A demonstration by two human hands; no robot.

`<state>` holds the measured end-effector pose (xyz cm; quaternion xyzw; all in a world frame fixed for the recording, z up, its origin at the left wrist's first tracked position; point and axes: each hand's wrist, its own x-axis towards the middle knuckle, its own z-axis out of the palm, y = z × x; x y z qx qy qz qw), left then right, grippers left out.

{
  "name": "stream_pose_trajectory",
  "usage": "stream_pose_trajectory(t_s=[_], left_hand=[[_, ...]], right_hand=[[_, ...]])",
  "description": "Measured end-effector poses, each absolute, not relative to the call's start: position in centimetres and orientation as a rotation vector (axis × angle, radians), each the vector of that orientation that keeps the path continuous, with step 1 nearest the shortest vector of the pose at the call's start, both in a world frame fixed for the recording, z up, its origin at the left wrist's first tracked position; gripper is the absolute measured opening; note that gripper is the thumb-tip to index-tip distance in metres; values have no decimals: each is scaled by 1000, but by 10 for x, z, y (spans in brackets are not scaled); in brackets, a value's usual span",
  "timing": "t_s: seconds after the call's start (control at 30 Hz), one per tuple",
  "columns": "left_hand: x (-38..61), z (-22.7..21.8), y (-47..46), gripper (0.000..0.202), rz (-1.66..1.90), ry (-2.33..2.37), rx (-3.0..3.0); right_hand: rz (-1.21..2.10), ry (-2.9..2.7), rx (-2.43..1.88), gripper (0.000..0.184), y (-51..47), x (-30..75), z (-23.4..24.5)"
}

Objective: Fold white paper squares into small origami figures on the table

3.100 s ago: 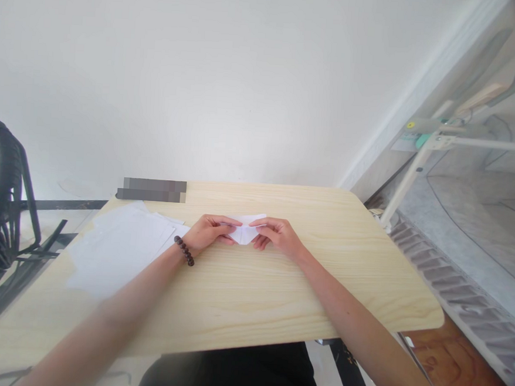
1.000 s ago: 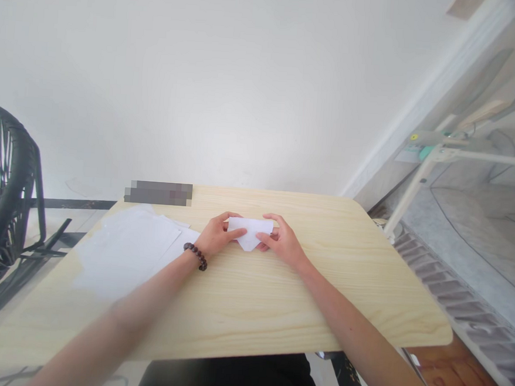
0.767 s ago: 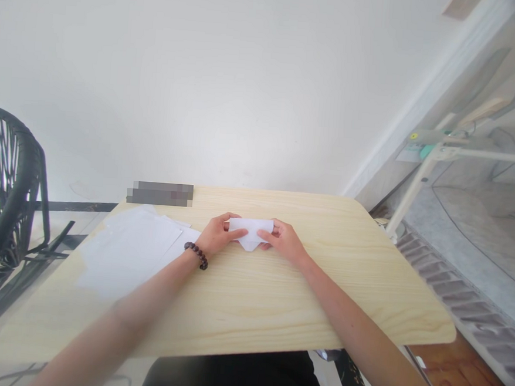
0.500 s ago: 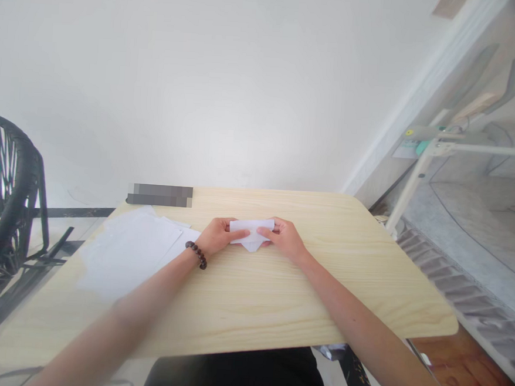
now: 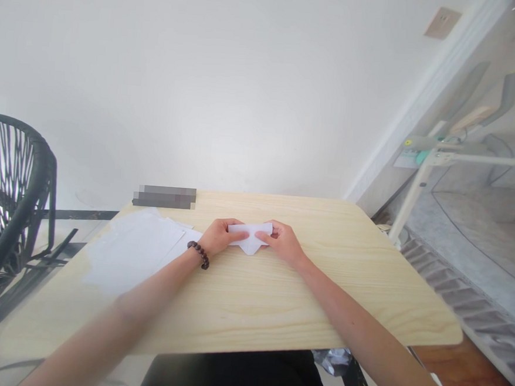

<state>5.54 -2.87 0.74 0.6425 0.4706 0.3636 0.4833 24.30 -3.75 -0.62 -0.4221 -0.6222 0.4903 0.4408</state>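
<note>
A small folded piece of white paper (image 5: 250, 245) is held between my two hands over the middle of the table (image 5: 275, 312). Its top edge runs nearly straight, and a pointed flap hangs down at the centre. My left hand (image 5: 220, 236) pinches its left side, thumb on the near face and fingers behind. On the right side, my right hand (image 5: 284, 242) grips it the same way, the two thumbs almost meeting. The fingers behind the paper are mostly hidden. A dark bead bracelet (image 5: 198, 255) circles my left wrist.
Loose white sheets (image 5: 130, 249) lie on the table left of my hands. A blurred-out dark object (image 5: 164, 197) sits at the back left edge. A black woven chair (image 5: 44, 154) stands at left, a white metal frame (image 5: 416, 192) at right. Behind the table rises a wall (image 5: 247, 86).
The camera view has shifted slightly. The paper's lower flap looks a little more spread at the centre. Both hands keep their hold in nearly the same place.
</note>
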Motion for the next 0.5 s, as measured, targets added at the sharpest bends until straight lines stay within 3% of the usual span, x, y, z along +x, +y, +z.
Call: stream_pose_trajectory(t_s=[0.5], left_hand=[[54,6,-26,42,863,1126,1592]], right_hand=[[1118,-1621,-1125,33,-34,246,-7]])
